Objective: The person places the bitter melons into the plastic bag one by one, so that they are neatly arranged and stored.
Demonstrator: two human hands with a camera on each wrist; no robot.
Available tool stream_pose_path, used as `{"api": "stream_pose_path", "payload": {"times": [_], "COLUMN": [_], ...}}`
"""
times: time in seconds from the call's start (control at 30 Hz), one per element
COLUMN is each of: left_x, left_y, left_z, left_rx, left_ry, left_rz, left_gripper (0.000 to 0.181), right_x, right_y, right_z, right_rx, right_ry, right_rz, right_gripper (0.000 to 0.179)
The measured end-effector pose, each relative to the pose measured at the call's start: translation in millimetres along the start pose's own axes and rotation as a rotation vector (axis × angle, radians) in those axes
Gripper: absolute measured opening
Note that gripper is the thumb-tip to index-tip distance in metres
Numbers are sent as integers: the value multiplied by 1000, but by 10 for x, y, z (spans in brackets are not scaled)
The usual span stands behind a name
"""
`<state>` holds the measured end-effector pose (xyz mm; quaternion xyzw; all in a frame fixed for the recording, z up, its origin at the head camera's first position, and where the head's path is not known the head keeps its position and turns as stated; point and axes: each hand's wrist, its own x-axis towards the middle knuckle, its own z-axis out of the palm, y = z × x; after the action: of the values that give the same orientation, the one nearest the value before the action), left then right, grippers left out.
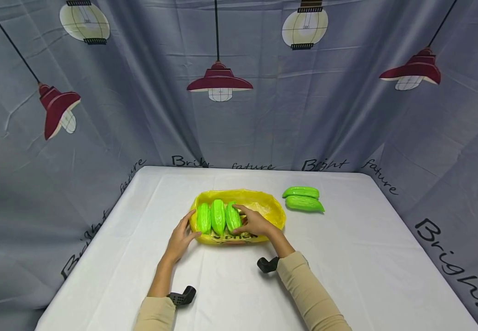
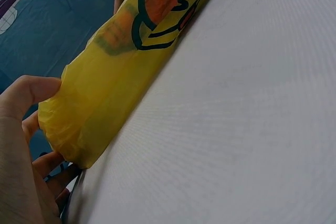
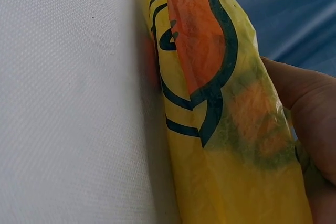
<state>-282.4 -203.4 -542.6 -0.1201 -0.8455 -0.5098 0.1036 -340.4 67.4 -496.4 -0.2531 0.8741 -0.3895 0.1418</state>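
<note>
A yellow plastic bag point(image 1: 263, 203), spread open like a shallow basin, lies on the white table. Three ridged green gourds stand side by side in its left half: a left gourd point(image 1: 203, 218), a middle gourd point(image 1: 218, 217) and a right gourd point(image 1: 231, 216). My left hand point(image 1: 179, 239) holds the bag's left end, thumb on the near side and fingers around the end. With thumb and fingers at its two ends, my right hand point(image 1: 255, 221) grips the right gourd inside the bag. In the right wrist view the bag's printed side point(image 3: 199, 40) hides that gourd.
Two more green gourds lie beside each other right of the bag, a far gourd point(image 1: 301, 192) and a near gourd point(image 1: 304, 203). White cloth covers the table point(image 1: 367, 257). A grey-blue curtain point(image 1: 239, 128) printed with lamps hangs behind and along both sides.
</note>
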Motion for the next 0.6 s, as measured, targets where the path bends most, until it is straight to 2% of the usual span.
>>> {"api": "stream_pose_path", "payload": {"times": [0.27,0.6], "left_x": [-3,5], "left_y": [-15,-29], "left_z": [-6,4], "left_rx": [8,19], "left_ry": [1,4], "left_rz": [-5,-7], "left_gripper": [68,69], "right_x": [-1,0], "right_y": [4,-11], "right_z": [5,10], "right_rx": [-14,-9], "right_ry": [9,17], "right_rz": [5,2], "right_gripper": [92,93]}}
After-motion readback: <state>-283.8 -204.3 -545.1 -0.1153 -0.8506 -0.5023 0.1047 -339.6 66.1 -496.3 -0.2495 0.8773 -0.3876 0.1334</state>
